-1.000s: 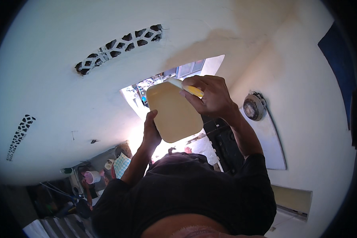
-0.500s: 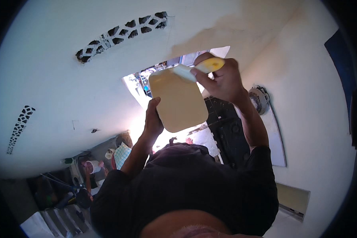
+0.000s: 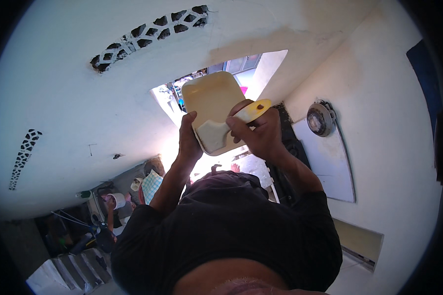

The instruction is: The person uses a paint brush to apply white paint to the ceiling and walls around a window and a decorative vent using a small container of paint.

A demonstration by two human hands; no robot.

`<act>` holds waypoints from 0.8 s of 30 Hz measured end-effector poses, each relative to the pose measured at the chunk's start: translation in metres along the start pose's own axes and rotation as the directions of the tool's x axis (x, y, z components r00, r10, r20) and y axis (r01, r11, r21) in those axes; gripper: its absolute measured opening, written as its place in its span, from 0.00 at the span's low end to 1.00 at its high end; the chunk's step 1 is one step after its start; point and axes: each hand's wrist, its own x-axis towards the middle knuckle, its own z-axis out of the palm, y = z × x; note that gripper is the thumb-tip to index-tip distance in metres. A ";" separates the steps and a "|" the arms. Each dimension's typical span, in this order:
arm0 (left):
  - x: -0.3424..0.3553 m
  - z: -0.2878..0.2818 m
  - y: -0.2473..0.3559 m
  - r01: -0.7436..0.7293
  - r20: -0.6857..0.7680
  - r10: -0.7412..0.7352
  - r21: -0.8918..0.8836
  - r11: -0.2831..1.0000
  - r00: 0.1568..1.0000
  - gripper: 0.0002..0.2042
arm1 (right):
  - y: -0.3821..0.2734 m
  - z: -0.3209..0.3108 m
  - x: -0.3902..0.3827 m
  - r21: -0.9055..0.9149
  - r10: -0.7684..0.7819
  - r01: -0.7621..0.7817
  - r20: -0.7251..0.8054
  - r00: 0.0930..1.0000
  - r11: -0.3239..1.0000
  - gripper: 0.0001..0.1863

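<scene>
My left hand [image 3: 187, 140] is closed on the left edge of a cream, round-cornered rectangular tray [image 3: 214, 93], its thumb over the rim. A flat paintbrush [image 3: 238, 120] is in my closed right hand [image 3: 261, 132]. Its handle ends in yellow with a hole in it and points up to the right. The brush's wide whitish head lies over the near part of the tray. Whether its tip presses on the tray's bottom, I cannot tell. Most of my right fingers are hidden behind the handle.
Pale walls with patterned vent openings [image 3: 150, 34] surround me. A bright doorway lies beyond the tray. At right, a round metal object [image 3: 320, 120] rests on a white panel [image 3: 330, 162]. At lower left, another person's arm reaches to a white bucket [image 3: 116, 200] near a checked cloth [image 3: 152, 184].
My right hand has brought the paintbrush from the tray's far edge down toward its near edge. The tray has moved slightly up and tilted differently; my left hand keeps its hold.
</scene>
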 end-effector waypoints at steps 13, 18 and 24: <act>-0.005 0.000 -0.005 -0.061 -0.020 0.062 0.068 0.996 0.998 0.23 | -0.001 -0.032 0.037 -0.531 -0.234 0.170 -0.054 0.971 0.830 0.08; -0.009 0.011 -0.002 -0.020 -0.078 0.018 -0.030 0.999 0.997 0.22 | -0.002 -0.028 0.036 -0.681 -0.350 0.282 0.040 0.936 0.676 0.08; 0.001 -0.015 -0.016 -0.067 -0.009 0.068 0.109 0.992 0.998 0.22 | -0.012 -0.025 0.031 -0.599 -0.418 0.317 -0.034 0.908 0.736 0.06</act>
